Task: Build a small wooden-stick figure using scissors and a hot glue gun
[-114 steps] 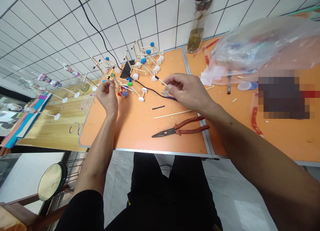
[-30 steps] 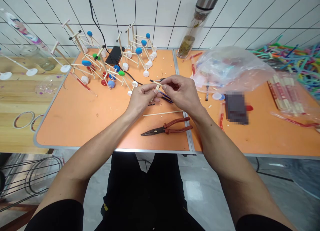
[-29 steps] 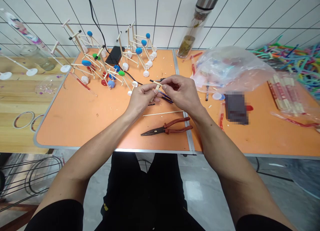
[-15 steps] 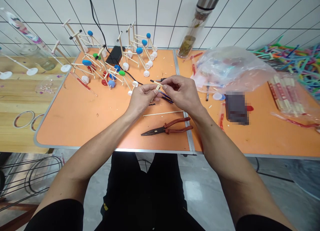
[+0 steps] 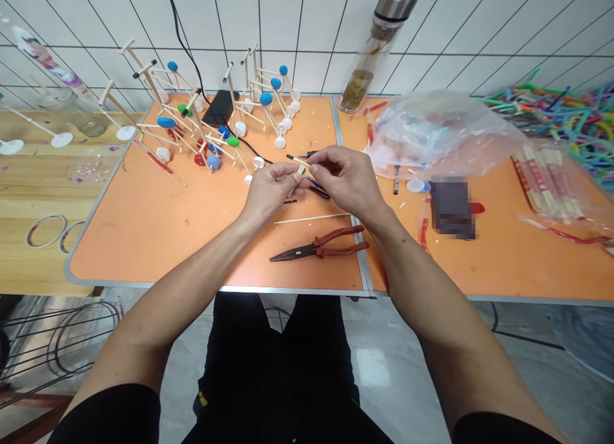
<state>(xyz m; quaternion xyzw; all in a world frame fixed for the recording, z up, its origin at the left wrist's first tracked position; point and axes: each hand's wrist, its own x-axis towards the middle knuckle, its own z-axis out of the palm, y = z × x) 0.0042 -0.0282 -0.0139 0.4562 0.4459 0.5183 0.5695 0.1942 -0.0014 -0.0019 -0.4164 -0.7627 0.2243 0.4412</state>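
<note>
Black-tipped stick in right fingers

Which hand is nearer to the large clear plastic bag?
Right. The right hand is beside the left edge of the plastic bag; the left hand is farther left.

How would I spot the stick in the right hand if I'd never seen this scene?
On the orange table, look beyond the red-handled pliers to the right hand. It pinches a short, pale stick. The longer loose stick lying just beyond the pliers shows no black; this one's exposed end is black.
</note>
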